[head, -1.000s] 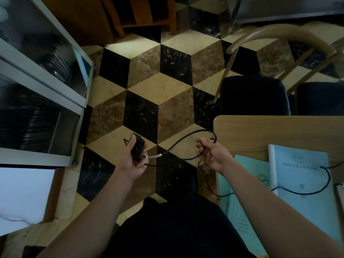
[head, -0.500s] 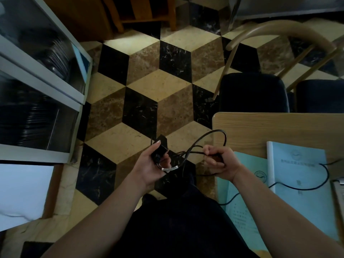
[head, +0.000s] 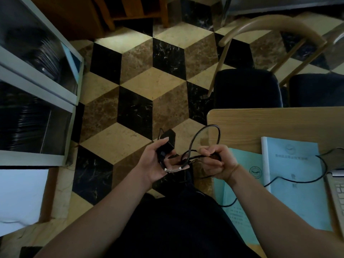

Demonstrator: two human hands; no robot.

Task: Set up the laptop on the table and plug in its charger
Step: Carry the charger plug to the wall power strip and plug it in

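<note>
My left hand (head: pixel 154 162) grips the black charger brick (head: pixel 167 142) over the floor, just left of the table corner. My right hand (head: pixel 216 162) is closed around a bundle of the black charger cable (head: pixel 201 133), which loops up above the fist. From there the cable runs right across the blue booklets to the laptop (head: pixel 337 190), whose silver corner and keyboard show at the right edge of the wooden table (head: pixel 260 123). A white tag sits on the cable near my left fingers.
Two light-blue booklets (head: pixel 296 175) lie on the table beside the laptop. Dark-cushioned wooden chairs (head: pixel 245 88) stand behind the table. A glass-fronted cabinet (head: pixel 37 86) lines the left side. The floor has a cube-pattern tiling.
Both hands have come closer together and toward the table corner. The cable, earlier stretched between them, is now gathered into a loop in my right fist.
</note>
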